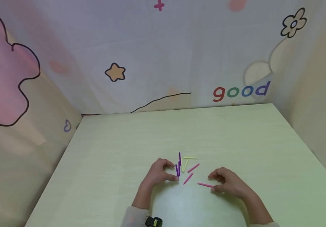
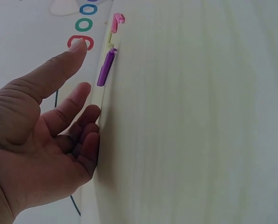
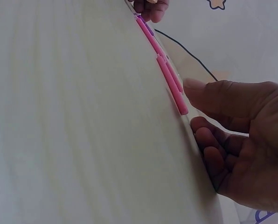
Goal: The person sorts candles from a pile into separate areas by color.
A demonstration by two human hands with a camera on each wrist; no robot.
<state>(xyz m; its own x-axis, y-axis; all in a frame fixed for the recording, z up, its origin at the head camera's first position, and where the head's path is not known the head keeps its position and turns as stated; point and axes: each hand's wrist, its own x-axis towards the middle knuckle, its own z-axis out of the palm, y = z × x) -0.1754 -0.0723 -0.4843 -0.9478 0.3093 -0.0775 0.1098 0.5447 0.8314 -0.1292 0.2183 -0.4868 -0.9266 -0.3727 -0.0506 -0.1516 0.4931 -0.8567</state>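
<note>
Three purple plastic sticks [image 1: 179,170], each a short thin rod, lie close together beside my left hand [image 1: 158,172]. Its thumb and fingers are spread apart, the thumb tip near the lower purple ends. In the left wrist view nothing lies between those fingers, and a purple stick [image 2: 107,68] is beyond them. By my right hand [image 1: 231,183] lies a pink stick [image 1: 205,185], its right end at the thumb tip; thumb and fingers stand apart. From the right wrist view, whether the thumb touches that pink stick [image 3: 171,85] is hard to tell.
Three pale yellow sticks [image 1: 190,158] lie just right of the purple ones. Two more pink sticks [image 1: 188,178] slant between the hands. Everything rests on a pale wood-grain table [image 1: 123,135], bordered by a printed cloth backdrop [image 1: 157,63] at the back and both sides.
</note>
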